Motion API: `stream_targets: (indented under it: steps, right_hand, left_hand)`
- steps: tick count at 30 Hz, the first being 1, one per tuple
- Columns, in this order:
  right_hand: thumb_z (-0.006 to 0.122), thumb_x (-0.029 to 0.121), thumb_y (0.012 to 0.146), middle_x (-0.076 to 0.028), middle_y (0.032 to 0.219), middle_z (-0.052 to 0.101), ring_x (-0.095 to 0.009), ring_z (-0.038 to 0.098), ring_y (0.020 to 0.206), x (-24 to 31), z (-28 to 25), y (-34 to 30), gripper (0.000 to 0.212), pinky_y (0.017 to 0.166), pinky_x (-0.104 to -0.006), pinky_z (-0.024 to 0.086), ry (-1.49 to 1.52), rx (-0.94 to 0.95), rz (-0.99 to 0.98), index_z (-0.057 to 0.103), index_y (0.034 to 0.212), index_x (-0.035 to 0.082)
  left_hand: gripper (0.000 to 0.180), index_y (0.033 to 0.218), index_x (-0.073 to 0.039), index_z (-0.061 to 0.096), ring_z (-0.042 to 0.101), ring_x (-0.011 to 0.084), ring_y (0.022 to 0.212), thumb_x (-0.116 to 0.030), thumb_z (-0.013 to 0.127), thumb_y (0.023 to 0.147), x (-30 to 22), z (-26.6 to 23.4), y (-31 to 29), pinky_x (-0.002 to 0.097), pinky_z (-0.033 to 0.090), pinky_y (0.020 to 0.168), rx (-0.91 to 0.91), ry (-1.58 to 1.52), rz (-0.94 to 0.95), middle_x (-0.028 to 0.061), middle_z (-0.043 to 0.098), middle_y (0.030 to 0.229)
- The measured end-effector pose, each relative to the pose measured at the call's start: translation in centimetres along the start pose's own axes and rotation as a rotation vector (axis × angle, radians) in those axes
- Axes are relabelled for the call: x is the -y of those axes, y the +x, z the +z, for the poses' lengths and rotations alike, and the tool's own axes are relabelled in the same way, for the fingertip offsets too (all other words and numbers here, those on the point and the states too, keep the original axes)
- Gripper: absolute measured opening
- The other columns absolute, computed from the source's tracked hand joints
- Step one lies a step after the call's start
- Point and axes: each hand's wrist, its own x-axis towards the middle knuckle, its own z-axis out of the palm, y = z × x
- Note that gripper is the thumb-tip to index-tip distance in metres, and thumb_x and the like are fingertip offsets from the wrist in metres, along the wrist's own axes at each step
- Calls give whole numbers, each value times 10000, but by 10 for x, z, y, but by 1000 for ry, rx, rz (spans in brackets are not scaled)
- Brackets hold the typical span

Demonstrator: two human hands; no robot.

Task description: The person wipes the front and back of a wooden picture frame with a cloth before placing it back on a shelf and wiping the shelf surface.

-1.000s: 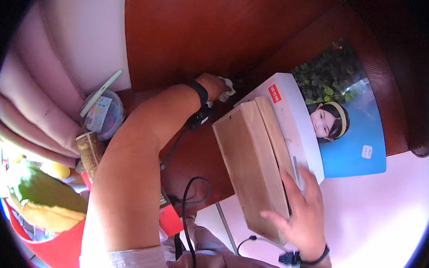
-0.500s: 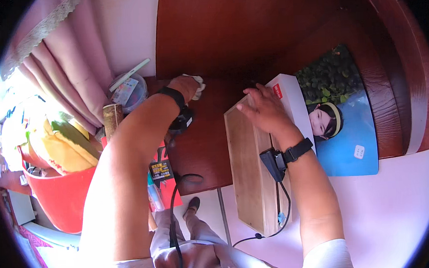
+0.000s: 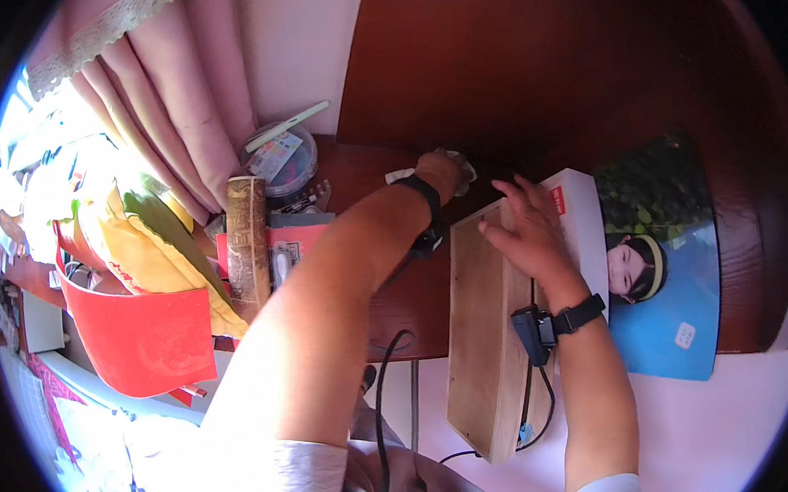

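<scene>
My left hand (image 3: 438, 172) is closed on a crumpled white cloth (image 3: 468, 173), which shows on both sides of the fingers. It presses the cloth to the dark red-brown tabletop (image 3: 413, 312) near the upright back panel. My right hand (image 3: 534, 239), fingers spread, lies over the far end of a pale wooden box (image 3: 477, 331), against a white box (image 3: 581, 209) with a red label. Its palm side is hidden. Both wrists carry black straps with small devices; a cable runs from the right one.
Beyond the white box lies a glossy photo print (image 3: 666, 334). At left are a round clear tub (image 3: 296, 166) with a pale green stick on it, a bark-covered log piece (image 3: 248, 240), and a red bin (image 3: 140, 339) with yellow cloth in it. A pink curtain (image 3: 184, 70) hangs behind.
My left hand has slid the cloth rightward along the tabletop, closer to the wooden box. The whole view has shifted; my right hand stays on the boxes.
</scene>
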Motion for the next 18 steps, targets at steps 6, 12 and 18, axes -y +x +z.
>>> stream_targets:
  steps: [6, 12, 18]
  right_hand:
    - [624, 347, 792, -177, 1432, 313, -377, 234, 1340, -7, -3, 0, 586, 1112, -461, 187, -14, 15, 37, 432, 1318, 173]
    - [623, 350, 794, -173, 1415, 339, -366, 246, 1335, -5, -3, 2, 586, 1110, -462, 197, 23, 3, 0, 439, 1315, 154]
    - [626, 352, 792, -177, 1412, 340, -364, 237, 1337, -8, -3, 0, 582, 1112, -445, 196, 38, 15, 30, 453, 1309, 149]
  left_hand:
    - [395, 1230, -108, 529, 512, 239, 1146, -253, 532, 863, 11, 28, -1, 409, 489, 819, 143, 185, -339, 76, 569, 1201]
    - [309, 1169, -175, 581, 487, 235, 1176, -189, 525, 866, 76, 33, -35, 398, 469, 831, 255, 459, -400, 103, 549, 1218]
    - [291, 1095, -70, 588, 489, 293, 1162, -77, 546, 808, 46, -51, -99, 408, 457, 864, -48, -69, -649, 144, 497, 1169]
